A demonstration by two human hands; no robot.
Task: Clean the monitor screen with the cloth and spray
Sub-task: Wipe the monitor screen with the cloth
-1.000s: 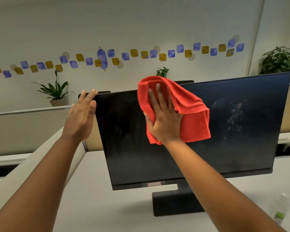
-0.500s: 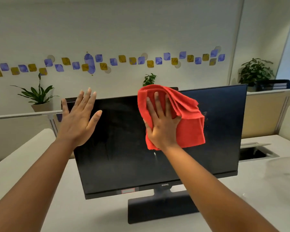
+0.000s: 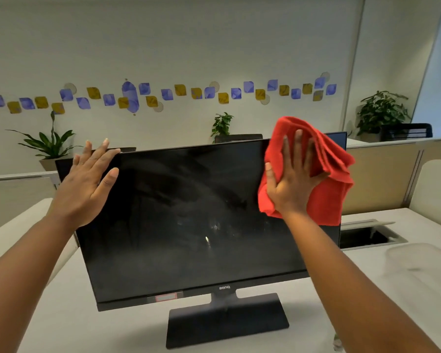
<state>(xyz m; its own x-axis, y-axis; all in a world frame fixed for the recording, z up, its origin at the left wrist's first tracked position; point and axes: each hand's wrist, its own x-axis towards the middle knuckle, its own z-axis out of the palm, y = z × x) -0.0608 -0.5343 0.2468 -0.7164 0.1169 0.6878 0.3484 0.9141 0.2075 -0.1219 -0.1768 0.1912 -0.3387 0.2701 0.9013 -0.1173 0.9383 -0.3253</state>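
A black monitor [image 3: 189, 220] stands on a white desk, its dark screen streaked with smears and a few wet drops near the middle. My right hand [image 3: 294, 180] presses a red cloth [image 3: 329, 184] flat against the screen's upper right corner, and the cloth hangs over the right edge. My left hand [image 3: 87, 184] is spread open at the monitor's upper left corner, fingers apart and holding nothing. A small part of what may be the spray bottle [image 3: 337, 343] shows beside my right forearm at the bottom edge.
The monitor's flat black base [image 3: 227, 324] rests on the white desk [image 3: 87, 314]. A cable opening [image 3: 369, 235] sits in the desk behind the screen on the right. Low beige partitions [image 3: 382, 174] and potted plants [image 3: 381, 114] stand behind.
My right hand has slid the red cloth from the screen's upper middle to its upper right corner. The left hand has stayed at the upper left corner. The view has shifted.
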